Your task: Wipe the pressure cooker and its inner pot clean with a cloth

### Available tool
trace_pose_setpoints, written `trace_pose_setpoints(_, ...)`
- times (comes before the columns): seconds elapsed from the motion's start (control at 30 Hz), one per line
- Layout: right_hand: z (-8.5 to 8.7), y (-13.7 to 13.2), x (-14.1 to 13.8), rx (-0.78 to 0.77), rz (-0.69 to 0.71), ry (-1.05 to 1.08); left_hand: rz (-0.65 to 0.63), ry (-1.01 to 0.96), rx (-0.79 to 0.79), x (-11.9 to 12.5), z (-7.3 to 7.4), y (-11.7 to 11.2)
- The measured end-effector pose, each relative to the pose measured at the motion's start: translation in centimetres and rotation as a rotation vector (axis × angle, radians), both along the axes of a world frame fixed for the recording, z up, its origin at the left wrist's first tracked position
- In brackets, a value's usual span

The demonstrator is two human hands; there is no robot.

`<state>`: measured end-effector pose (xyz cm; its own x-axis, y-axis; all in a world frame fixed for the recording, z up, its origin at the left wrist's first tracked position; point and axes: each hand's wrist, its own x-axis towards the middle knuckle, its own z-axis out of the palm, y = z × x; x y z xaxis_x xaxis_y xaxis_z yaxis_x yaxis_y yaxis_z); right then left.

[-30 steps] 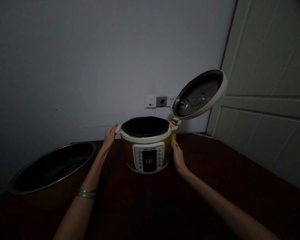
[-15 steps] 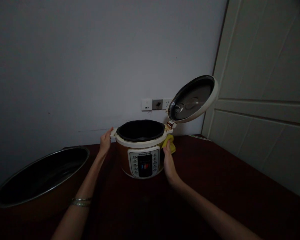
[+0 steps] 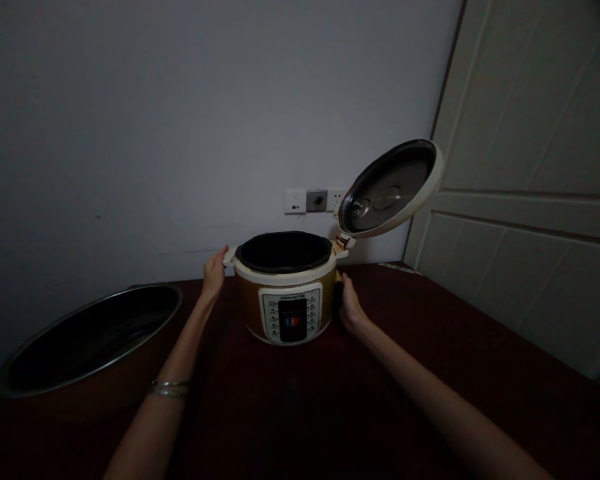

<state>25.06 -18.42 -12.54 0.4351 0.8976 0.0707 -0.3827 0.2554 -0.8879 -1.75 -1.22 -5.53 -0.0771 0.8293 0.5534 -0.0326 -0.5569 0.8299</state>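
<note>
An electric pressure cooker [image 3: 249, 300], golden-brown with a cream rim and a front control panel, stands upright on the dark red table. Its round lid [image 3: 387, 197] is hinged open, tilted up to the right, and the dark inside shows. At the cooker's left side, my left hand [image 3: 214, 272] grips the cream side handle [image 3: 229, 257]. My right hand [image 3: 352, 305] is at the right side, closed around a yellow cloth [image 3: 339, 277]. Only a sliver of the cloth shows; the fingers are partly hidden behind the cooker.
The cooker's inner pot seems not separate from it in view. A large dark oval pot [image 3: 100, 380] with a metal rim stands at the left. Wall sockets [image 3: 317, 201] are behind the cooker. A pale panelled door [image 3: 520, 200] stands at the right, beyond the table [image 3: 300, 413].
My right hand has slid back along the cooker's right side with the cloth, which is now mostly hidden. My left hand stays at the handle. The view has shifted slightly.
</note>
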Motion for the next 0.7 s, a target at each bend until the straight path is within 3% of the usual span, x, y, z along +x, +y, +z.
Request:
trace_pose_setpoints(0.1, 1.2, 1.9, 2.5, -0.068, 0.058, 0.021, -0.004, -0.012, 0.011, 0.1, 0.0, -0.1)
trace_pose_setpoints(0.3, -1.2, 2.9, 2.7, -0.099, 0.019, 0.001, 0.013, -0.018, 0.014, 0.3, -0.1, -0.1)
trace_pose_setpoints(0.7, -2.7, -4.6, -3.3, -0.174, -0.096, -0.043, 0.050, -0.025, 0.026, 0.5, -0.2, 0.1)
